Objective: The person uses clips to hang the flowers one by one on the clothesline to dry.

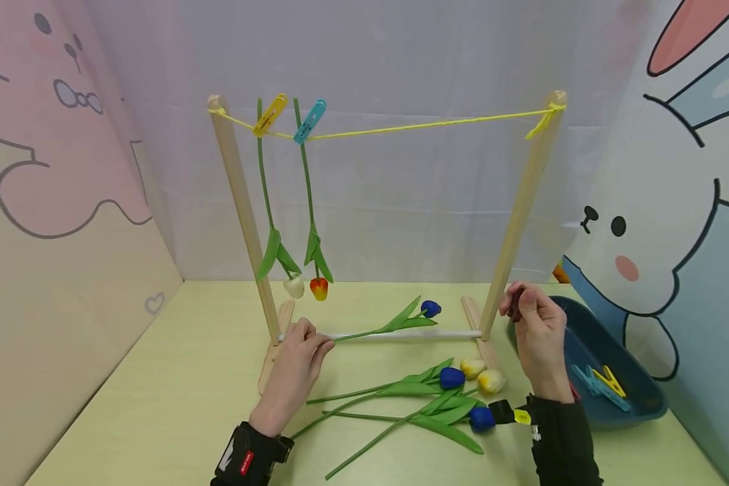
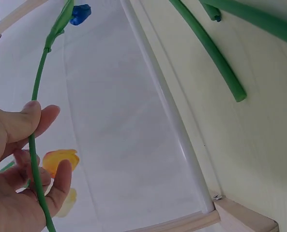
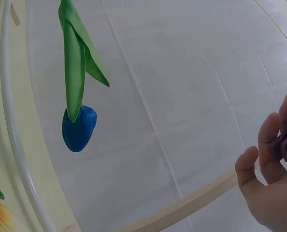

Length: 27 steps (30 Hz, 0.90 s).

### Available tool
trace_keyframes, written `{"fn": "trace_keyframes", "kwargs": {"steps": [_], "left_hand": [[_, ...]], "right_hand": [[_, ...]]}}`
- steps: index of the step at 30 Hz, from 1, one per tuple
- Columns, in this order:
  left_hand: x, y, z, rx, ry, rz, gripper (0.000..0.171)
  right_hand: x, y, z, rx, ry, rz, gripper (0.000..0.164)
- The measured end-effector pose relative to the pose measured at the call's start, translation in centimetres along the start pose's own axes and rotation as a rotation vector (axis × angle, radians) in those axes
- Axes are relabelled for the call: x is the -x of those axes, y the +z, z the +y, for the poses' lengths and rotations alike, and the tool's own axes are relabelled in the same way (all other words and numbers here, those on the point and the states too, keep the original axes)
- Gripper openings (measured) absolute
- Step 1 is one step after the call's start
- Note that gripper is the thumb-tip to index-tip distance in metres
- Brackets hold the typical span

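Observation:
My left hand (image 1: 298,364) pinches the green stem of a blue artificial tulip (image 1: 430,309). The flower points right, in front of the rack's white crossbar. In the right wrist view its blue bloom (image 3: 79,128) and leaves show. My right hand (image 1: 541,334) is raised beside the right post and holds a dark maroon clothespin (image 3: 286,145), mostly covered by the fingers. On the yellow line (image 1: 401,128), a yellow clothespin (image 1: 271,115) and a blue clothespin (image 1: 310,121) hold a white tulip (image 1: 293,286) and an orange-red tulip (image 1: 318,289) upside down.
Several blue and yellow-white tulips (image 1: 452,378) lie on the table below the rack. At the right stands a dark blue basin (image 1: 653,408) with blue and yellow clothespins (image 1: 609,381). Wooden posts (image 1: 527,209) with feet carry the line.

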<state>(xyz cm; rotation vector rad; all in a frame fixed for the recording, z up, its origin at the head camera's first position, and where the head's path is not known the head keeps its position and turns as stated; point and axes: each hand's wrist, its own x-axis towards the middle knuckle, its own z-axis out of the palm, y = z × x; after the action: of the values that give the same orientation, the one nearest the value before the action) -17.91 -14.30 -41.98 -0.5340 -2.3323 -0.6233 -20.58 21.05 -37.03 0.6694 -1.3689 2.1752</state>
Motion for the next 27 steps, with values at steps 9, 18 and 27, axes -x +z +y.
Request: {"fn": "trace_keyframes", "kwargs": {"steps": [9,18,27], "left_hand": [[-0.10,-0.22,0.11,-0.115,0.099,0.099,0.006],[0.05,-0.46,-0.02,-0.244,0.084,0.124,0.012],[0.05,-0.79,0.17,-0.228,0.045,0.193,0.040]], "right_hand": [[-0.07,0.13,-0.14,0.081,0.028,-0.011,0.029],[-0.01,0.13,0.05,0.059,0.001,0.004,0.030],[-0.02,0.20,-0.08,0.053,0.005,0.058,0.028]]}}
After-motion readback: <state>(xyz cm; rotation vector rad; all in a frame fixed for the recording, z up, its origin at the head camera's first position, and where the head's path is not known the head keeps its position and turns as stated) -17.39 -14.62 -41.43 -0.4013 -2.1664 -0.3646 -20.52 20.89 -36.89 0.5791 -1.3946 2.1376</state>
